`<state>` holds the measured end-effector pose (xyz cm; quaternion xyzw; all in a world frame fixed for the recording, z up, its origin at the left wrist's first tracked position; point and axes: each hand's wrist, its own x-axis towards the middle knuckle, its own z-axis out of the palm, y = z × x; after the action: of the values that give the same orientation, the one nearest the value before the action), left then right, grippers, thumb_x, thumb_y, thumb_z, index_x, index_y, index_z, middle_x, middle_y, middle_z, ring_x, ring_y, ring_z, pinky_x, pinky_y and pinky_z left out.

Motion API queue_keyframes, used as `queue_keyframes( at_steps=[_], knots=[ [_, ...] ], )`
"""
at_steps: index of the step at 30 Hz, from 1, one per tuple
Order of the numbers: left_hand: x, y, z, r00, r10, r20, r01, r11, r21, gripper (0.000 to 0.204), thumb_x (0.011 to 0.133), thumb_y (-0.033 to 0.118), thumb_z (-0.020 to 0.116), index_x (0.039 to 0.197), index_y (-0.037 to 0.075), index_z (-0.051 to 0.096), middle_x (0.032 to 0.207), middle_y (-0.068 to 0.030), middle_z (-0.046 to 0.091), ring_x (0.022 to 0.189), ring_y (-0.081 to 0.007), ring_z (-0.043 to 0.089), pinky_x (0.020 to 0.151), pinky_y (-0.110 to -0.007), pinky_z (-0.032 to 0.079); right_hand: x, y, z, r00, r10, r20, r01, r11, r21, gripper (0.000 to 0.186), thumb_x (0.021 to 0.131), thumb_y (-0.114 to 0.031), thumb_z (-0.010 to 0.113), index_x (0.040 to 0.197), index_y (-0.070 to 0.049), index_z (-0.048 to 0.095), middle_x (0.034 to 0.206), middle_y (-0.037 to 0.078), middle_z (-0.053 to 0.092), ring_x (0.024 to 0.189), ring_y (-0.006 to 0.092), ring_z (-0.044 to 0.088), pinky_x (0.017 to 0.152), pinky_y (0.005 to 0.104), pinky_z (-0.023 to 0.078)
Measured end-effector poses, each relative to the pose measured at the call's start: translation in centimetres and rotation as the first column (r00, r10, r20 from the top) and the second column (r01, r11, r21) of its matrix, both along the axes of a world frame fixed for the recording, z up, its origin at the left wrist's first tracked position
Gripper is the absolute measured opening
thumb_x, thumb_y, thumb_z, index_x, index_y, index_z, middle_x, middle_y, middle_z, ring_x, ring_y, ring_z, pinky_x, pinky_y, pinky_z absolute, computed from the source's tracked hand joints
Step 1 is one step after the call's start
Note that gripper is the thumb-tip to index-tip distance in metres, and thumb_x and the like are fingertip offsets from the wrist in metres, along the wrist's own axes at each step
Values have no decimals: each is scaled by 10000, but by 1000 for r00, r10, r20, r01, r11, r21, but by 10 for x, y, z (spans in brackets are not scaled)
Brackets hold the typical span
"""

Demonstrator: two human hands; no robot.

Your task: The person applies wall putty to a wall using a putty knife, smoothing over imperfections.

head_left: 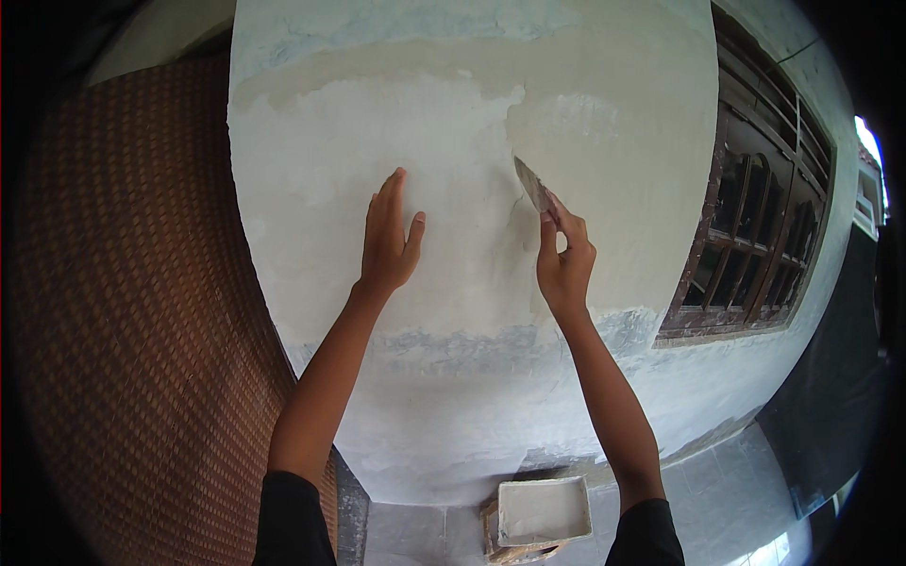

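Note:
In front of me stands a wall [444,264] with patches of white and beige plaster. My right hand [566,259] grips a putty knife [534,185], its blade pointing up and to the left at the wall, near the border between white and beige. Whether the blade's edge touches the plaster, I cannot tell. My left hand [389,236] is raised before the white part with fingers stretched upward and thumb apart, holding nothing. Below, between my forearms, a rectangular container [586,509] holds pale, smooth plaster paste.
A brown woven mat panel [151,255] rises along the left side. To the right, a dark wooden window [750,222] with panes is set in the wall. Grey floor tiles [717,486] run along the wall's foot, and a dark sheet [830,368] hangs at far right.

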<state>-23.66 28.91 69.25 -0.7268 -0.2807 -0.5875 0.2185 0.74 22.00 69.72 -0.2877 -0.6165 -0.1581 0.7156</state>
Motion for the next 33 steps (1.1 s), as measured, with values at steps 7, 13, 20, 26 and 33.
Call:
queue_keyframes(
  at_steps=[7, 13, 20, 26, 33],
  knots=[
    [3, 18, 8, 989, 147, -34, -145, 988, 57, 633, 970, 143, 495, 1541, 25, 250, 1592, -156, 297, 1475, -334, 282, 1194, -532, 195, -4, 44, 2, 852, -447, 274, 361, 879, 313, 509, 823, 27, 656, 1317, -97, 628, 1284, 43, 668, 1032, 270, 611, 886, 375, 455],
    [-1, 35, -4, 956, 289, -52, -278, 947, 160, 630, 933, 147, 524, 1518, 27, 324, 1592, -138, 322, 1464, -310, 327, 1188, -525, 224, -4, 56, -1, 655, -650, 384, 545, 759, 355, 427, 789, -38, 665, 1214, -78, 691, 1276, 47, 665, 1025, 251, 631, 830, 349, 450],
    [0, 44, -10, 937, 347, -49, -335, 927, 167, 624, 949, 179, 480, 1530, 35, 299, 1595, -134, 316, 1468, -317, 315, 1196, -544, 191, -7, 53, 7, 540, -658, 524, 599, 738, 310, 344, 794, -75, 658, 1130, -32, 716, 1215, 115, 693, 909, 256, 684, 820, 341, 446],
    [1, 40, -8, 933, 360, -24, -349, 918, 189, 610, 935, 191, 522, 1507, 43, 374, 1582, -110, 368, 1456, -261, 356, 1196, -498, 231, -5, 47, -16, 416, -683, 600, 657, 682, 320, 333, 812, -96, 646, 1126, -7, 710, 1206, 164, 689, 875, 271, 692, 826, 358, 450],
    [-1, 42, -8, 935, 351, -39, -337, 919, 206, 618, 941, 213, 525, 1513, 39, 366, 1583, -105, 366, 1458, -246, 354, 1200, -496, 230, -2, 23, -38, 451, -654, 607, 631, 715, 301, 351, 799, -84, 669, 1145, -42, 704, 1211, 105, 687, 952, 238, 648, 795, 366, 438]
  ],
)
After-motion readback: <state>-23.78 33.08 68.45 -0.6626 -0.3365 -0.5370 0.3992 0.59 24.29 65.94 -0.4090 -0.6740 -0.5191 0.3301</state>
